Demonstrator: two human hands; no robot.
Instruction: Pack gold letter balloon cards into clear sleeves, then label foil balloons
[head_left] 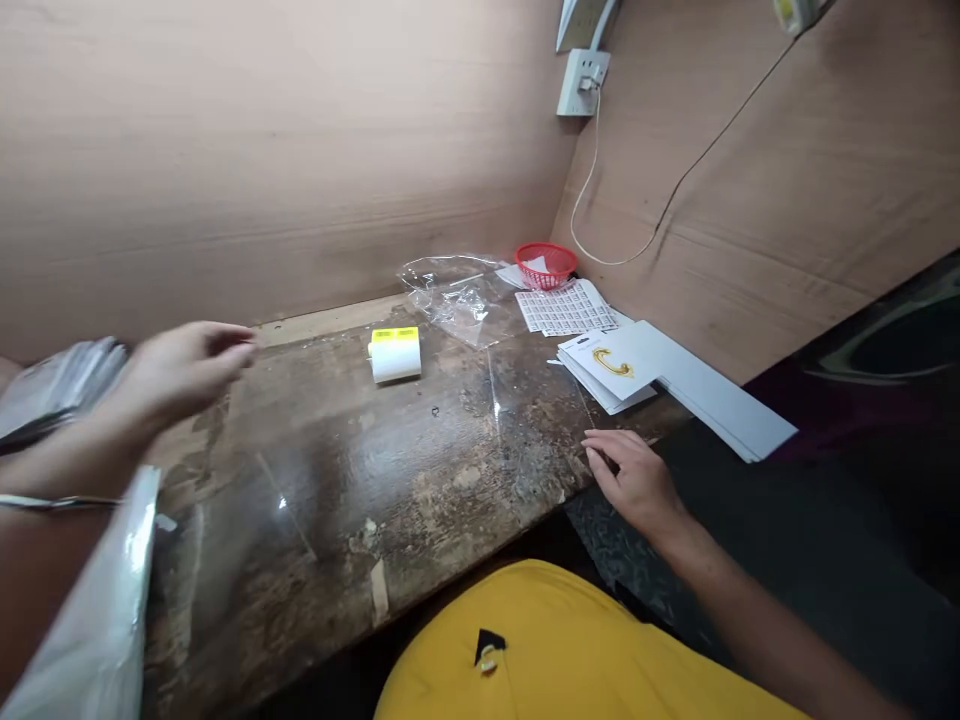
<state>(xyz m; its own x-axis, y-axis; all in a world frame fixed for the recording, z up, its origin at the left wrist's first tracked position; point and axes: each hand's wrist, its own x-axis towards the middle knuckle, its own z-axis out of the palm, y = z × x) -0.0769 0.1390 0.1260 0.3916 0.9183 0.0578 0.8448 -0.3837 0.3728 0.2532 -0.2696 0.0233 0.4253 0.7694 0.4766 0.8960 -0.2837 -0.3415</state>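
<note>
My left hand (pixel 184 370) is above the left part of the worn wooden table (pixel 420 490), slightly blurred, its fingers and thumb apart with nothing between them. Beneath that forearm lie clear plastic bags (pixel 97 620). My right hand (pixel 634 480) hovers at the table's front edge, fingers loosely bent and apart, holding nothing. Just beyond it, white cards (pixel 600 390) are stacked, the top one bearing a gold hook-shaped piece (pixel 613 364). A roll of labels (pixel 396 355), white with a yellow band, stands near the table's middle.
Crumpled clear plastic (pixel 465 300) lies at the back, beside a red basket (pixel 546 268) and printed sticker sheets (pixel 566 308). Long white cards (pixel 705 385) extend past the right edge. Packed bags (pixel 64 385) are at far left. A cable (pixel 675 190) hangs from a wall socket (pixel 581 82).
</note>
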